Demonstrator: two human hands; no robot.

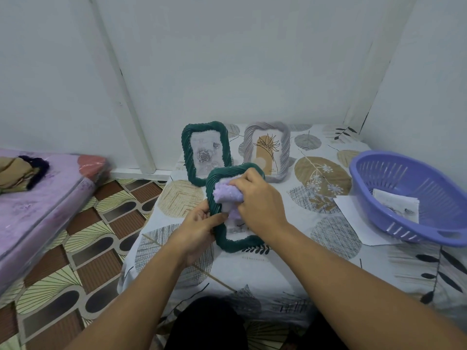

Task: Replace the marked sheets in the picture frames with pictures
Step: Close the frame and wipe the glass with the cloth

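Dim, soft, wide-angle edge distortion.

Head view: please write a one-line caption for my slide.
Left hand holds a green frame while the right hand presses a purple cloth against it; two frames stand behind.

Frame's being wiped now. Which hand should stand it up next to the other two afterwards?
Left, probably. The left hand already grips the green frame by its left edge, while the right hand is busy clutching the purple cloth against the glass. The two standing frames are just behind it.
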